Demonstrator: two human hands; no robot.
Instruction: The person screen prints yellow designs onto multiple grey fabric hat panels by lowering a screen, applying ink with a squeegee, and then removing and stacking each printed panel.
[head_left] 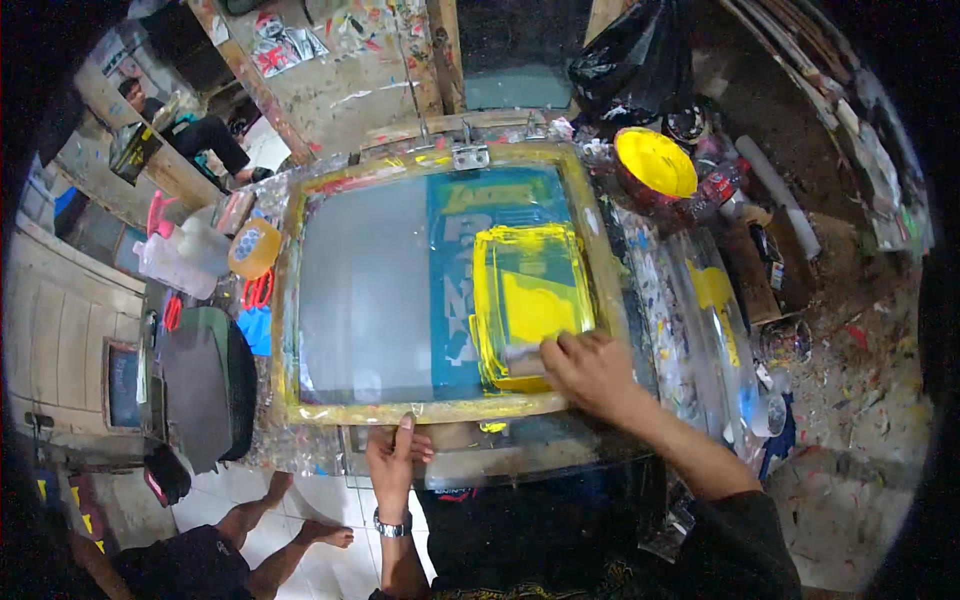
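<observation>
A screen printing frame [500,408] with a wooden rim lies in front of me, its mesh part grey and part teal with pale lettering. Yellow ink [545,305] covers a rectangle on the teal side. My right hand [590,372] is closed around a squeegee [522,360], which rests on the mesh at the near end of the ink; the hand hides much of it. At the frame's near edge is my left hand [396,458], thumb up against the rim and fingers bent below it. A metal hinge clamp [470,157] holds the far rim.
A bowl of yellow ink [656,163] stands at the far right. Plastic bottles [180,250] and an orange-filled container [253,248] are at the left, near a grey padded seat [205,385]. Another person's legs [270,540] show at lower left; a seated person [195,130] is farther back.
</observation>
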